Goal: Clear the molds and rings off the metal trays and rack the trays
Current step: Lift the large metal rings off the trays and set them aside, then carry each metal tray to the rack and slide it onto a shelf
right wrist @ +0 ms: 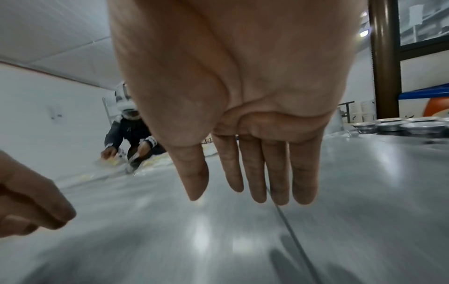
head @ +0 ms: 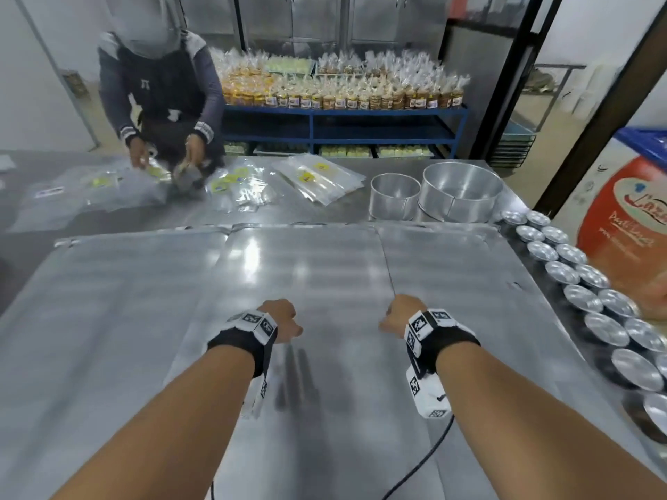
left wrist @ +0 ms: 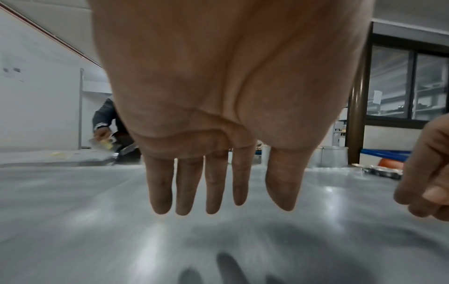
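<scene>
Three bare flat metal trays lie side by side on the table: left tray, middle tray, right tray. My left hand hovers over the middle tray with straight fingers pointing down, holding nothing. My right hand hangs the same way, fingers straight and empty, above the seam between the middle and right trays. Small round metal molds stand in two rows along the table's right edge. Two metal rings, small ring and large ring, stand behind the trays.
Another person handles plastic bags at the far left of the table. A blue shelf of packed goods is behind. A tray rack shows at the back right, an orange sack on the right.
</scene>
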Tool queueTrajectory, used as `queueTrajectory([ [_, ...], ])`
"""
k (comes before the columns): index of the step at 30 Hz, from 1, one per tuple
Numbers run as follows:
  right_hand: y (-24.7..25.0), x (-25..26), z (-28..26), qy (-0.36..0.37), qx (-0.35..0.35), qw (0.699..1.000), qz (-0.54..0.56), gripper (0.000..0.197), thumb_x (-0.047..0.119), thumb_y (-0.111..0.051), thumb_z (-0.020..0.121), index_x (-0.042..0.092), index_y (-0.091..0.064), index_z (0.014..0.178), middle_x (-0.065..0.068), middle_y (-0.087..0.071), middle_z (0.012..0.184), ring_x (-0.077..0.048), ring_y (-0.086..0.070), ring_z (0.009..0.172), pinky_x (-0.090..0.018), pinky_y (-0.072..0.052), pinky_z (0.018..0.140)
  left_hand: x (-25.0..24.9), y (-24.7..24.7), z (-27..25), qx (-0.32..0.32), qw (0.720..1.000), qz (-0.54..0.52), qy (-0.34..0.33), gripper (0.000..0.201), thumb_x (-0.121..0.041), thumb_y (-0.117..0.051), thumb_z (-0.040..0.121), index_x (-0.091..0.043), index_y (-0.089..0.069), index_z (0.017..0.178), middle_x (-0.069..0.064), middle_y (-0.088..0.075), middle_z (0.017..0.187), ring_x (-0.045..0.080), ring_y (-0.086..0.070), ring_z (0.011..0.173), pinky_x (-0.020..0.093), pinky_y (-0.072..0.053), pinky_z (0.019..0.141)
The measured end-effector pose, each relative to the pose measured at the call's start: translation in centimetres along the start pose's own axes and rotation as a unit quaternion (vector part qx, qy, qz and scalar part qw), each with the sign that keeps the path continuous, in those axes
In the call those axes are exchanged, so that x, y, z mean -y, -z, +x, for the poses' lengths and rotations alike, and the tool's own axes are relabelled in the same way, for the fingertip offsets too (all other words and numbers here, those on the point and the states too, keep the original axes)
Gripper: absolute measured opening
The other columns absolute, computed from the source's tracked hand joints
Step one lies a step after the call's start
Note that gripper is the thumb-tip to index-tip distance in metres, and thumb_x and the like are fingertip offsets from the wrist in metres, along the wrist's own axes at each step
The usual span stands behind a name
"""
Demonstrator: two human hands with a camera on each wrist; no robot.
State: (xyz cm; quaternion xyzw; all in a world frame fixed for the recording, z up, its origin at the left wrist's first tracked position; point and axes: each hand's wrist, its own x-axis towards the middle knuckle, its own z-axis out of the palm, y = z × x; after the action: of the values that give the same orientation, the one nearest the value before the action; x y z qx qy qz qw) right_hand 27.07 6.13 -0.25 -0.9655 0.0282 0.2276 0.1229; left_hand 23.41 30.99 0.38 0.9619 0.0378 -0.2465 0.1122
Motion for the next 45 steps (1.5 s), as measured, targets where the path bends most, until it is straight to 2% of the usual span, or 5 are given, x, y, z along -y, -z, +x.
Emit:
queueTrajectory([
  [7,-10.6,-0.9,-10.1,-0.030,0.005,0.999,-0.028,0.026,0.026,-0.066,0.083,0.011,-0.067,0.104,-0.009,-0.067,0.117,-0.028,-0.064,0.109,-0.027,-0.050,0.083,8.0,-9.6,-8.8,0.020,0.999,0.047,-0.009,0.055,-0.030,-0.056,0.095,-0.017,-0.042,0.146,0.009,-0.039,0.142,0.033,-0.045,0.128,0.042,-0.046,0.102],
  [17,-17.4,-1.4,-19.2,-0.165,-0.064,0.981,0.080,0.069,0.052,-0.066,0.069,0.025,-0.050,0.131,-0.010,-0.031,0.145,-0.038,-0.029,0.134,-0.044,-0.036,0.108,12.4,-15.7,-16.2,-0.011,0.993,-0.030,0.114,0.103,-0.087,-0.051,0.069,-0.051,0.000,0.152,0.003,0.017,0.164,0.043,0.009,0.149,0.076,-0.017,0.107],
  [28,-14.9,-2.7,-21.6,-0.283,-0.079,0.923,0.250,0.070,0.038,-0.085,0.053,0.010,-0.061,0.113,-0.015,-0.057,0.125,-0.035,-0.053,0.117,-0.038,-0.048,0.097,13.9,-15.3,-19.3,-0.094,0.912,-0.249,0.313,0.128,-0.063,-0.092,0.043,-0.007,-0.030,0.140,0.020,-0.037,0.138,0.040,-0.038,0.130,0.055,-0.041,0.104],
  [38,-11.5,-6.4,-23.3,-0.233,-0.047,0.902,0.359,0.053,0.019,-0.078,0.082,0.001,-0.060,0.128,-0.016,-0.061,0.130,-0.029,-0.060,0.120,-0.024,-0.041,0.074,12.0,-14.0,-20.1,-0.092,0.899,-0.286,0.318,0.131,-0.063,-0.093,0.020,-0.007,-0.045,0.128,0.018,-0.051,0.122,0.039,-0.053,0.112,0.052,-0.052,0.093],
  [45,-9.4,-10.1,-26.0,-0.250,-0.072,0.904,0.339,0.041,0.035,-0.048,0.098,0.014,-0.060,0.131,-0.008,-0.058,0.136,-0.025,-0.057,0.122,-0.022,-0.042,0.093,7.1,-14.4,-20.9,-0.087,0.917,-0.259,0.291,0.124,-0.061,-0.095,0.034,-0.006,-0.043,0.133,0.019,-0.045,0.131,0.039,-0.049,0.120,0.049,-0.049,0.098],
])
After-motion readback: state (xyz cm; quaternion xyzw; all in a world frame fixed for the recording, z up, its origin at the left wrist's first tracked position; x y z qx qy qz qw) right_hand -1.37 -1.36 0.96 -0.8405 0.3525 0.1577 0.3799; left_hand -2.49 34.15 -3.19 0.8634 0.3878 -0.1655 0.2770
